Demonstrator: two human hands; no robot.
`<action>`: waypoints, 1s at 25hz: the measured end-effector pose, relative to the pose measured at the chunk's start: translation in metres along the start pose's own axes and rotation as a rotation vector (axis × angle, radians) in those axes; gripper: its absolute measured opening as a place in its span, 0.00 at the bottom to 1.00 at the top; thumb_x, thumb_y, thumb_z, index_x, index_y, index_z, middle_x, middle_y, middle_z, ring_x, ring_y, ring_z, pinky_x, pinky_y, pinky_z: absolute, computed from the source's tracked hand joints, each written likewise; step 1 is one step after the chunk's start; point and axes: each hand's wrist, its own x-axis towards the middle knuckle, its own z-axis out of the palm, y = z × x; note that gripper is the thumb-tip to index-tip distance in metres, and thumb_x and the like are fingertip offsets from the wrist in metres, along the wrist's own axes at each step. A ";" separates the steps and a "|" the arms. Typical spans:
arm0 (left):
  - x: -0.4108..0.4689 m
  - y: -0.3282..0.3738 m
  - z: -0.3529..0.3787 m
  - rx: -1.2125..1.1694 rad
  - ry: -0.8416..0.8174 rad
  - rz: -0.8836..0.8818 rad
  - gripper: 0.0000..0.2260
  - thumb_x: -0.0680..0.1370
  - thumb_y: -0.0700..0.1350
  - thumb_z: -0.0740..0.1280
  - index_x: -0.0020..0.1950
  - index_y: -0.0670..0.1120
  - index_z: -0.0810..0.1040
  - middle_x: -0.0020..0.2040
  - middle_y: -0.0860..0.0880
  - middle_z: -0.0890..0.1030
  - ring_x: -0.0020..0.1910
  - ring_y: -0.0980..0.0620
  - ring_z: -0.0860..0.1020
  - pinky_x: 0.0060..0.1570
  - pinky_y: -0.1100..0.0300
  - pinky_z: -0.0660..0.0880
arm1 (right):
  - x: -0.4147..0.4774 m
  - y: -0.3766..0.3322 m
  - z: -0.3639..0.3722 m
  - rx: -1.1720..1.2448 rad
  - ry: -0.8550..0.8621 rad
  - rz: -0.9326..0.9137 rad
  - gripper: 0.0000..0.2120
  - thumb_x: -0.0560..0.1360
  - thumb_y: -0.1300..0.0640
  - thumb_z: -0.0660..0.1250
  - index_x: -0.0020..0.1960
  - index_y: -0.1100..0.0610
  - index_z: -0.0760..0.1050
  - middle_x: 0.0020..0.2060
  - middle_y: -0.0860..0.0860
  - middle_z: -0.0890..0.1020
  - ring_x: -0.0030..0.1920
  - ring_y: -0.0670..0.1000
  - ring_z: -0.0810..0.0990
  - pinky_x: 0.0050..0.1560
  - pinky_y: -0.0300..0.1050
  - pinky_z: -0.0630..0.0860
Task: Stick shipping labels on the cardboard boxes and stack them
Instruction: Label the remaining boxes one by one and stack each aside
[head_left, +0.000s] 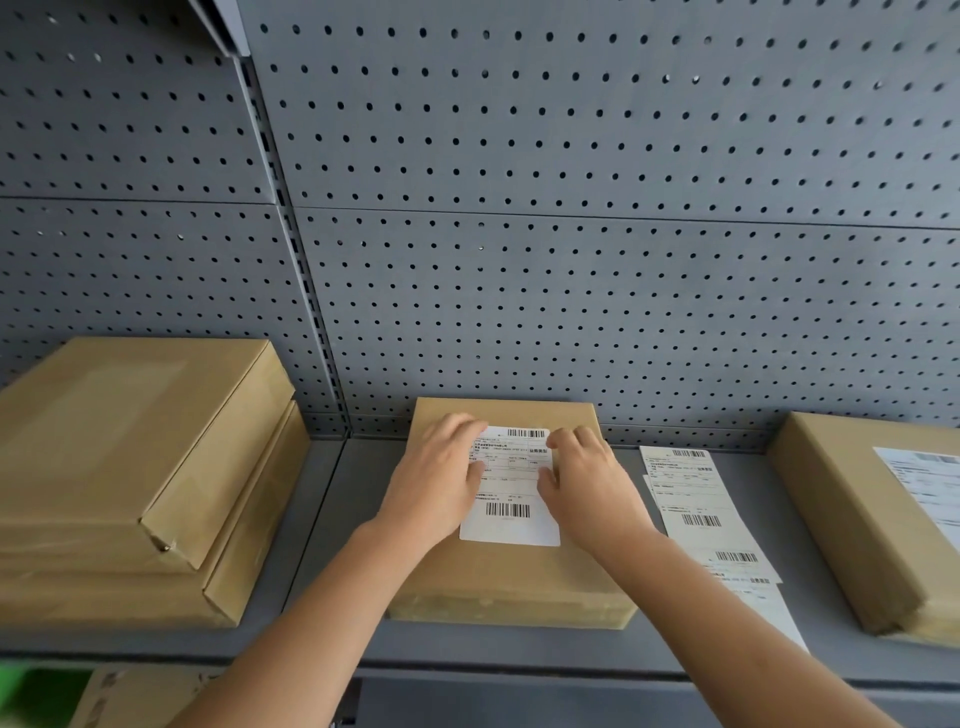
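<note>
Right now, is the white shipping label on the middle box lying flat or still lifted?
Flat, as far as visible: the white barcoded shipping label lies on the brown cardboard box, both hands pressing its side edges. Under the hands, cannot tell.

Centre cardboard box (506, 571) lies flat on the shelf, white barcoded label (511, 493) on its top. Two unlabelled boxes (130, 467) stacked at left; labelled box (857, 519) at right. Loose labels (696, 509) overlap between centre and right boxes

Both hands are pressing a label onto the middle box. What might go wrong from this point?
The label sits slightly askew on the middle box; pressed by the left hand and right hand, it may set crooked or wrinkled. The loose labels lie close beside the right forearm and could be swept off the shelf.
</note>
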 end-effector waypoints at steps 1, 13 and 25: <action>0.002 0.000 0.000 0.008 -0.033 0.055 0.23 0.85 0.48 0.61 0.80 0.49 0.64 0.79 0.54 0.64 0.78 0.53 0.63 0.74 0.57 0.63 | 0.001 0.001 0.004 -0.036 0.043 -0.067 0.17 0.79 0.56 0.61 0.67 0.58 0.72 0.59 0.53 0.76 0.59 0.57 0.75 0.56 0.47 0.73; 0.013 -0.013 0.015 0.190 -0.249 0.116 0.26 0.87 0.53 0.45 0.84 0.48 0.47 0.84 0.52 0.47 0.82 0.58 0.46 0.80 0.58 0.43 | 0.013 -0.004 0.030 -0.138 -0.154 -0.157 0.28 0.84 0.44 0.44 0.81 0.52 0.49 0.81 0.46 0.50 0.80 0.46 0.46 0.78 0.51 0.40; -0.017 -0.013 0.000 0.132 -0.250 0.097 0.26 0.87 0.54 0.44 0.83 0.48 0.44 0.84 0.53 0.44 0.81 0.59 0.43 0.80 0.58 0.41 | -0.013 0.011 0.008 -0.097 -0.115 -0.094 0.28 0.85 0.46 0.44 0.82 0.54 0.47 0.81 0.47 0.49 0.80 0.45 0.44 0.79 0.52 0.39</action>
